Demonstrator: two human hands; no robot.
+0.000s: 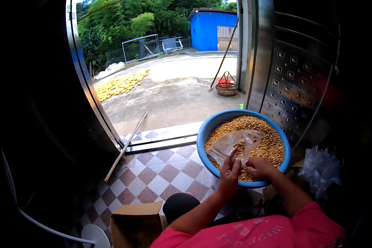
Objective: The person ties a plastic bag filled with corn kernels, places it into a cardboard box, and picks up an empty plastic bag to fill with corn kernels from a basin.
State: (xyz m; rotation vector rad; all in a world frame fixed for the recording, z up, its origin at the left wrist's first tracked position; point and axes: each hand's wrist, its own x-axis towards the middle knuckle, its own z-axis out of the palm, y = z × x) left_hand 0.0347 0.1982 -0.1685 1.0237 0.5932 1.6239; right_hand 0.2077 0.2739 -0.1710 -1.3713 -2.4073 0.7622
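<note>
A clear plastic bag (227, 145) lies spread over the corn kernels (273, 144) in a large blue basin (201, 142). My left hand (229, 171) is at the bag's near edge, fingers pointing up and thumb closed against them with the thin plastic in between. Just to its right, my right hand (258, 168) has curled fingers pinching the bag's near corner. Both hands are above the near part of the basin; the right fingertips are partly hidden.
Near my legs stands an open cardboard box (136, 225). Clear plastic bags (321, 171) are bunched at the right. A wooden stick (126, 146) leans by the doorway. Outside are a wicker basket (226, 89), yellow corn cobs (122, 84) and a blue shed (206, 31).
</note>
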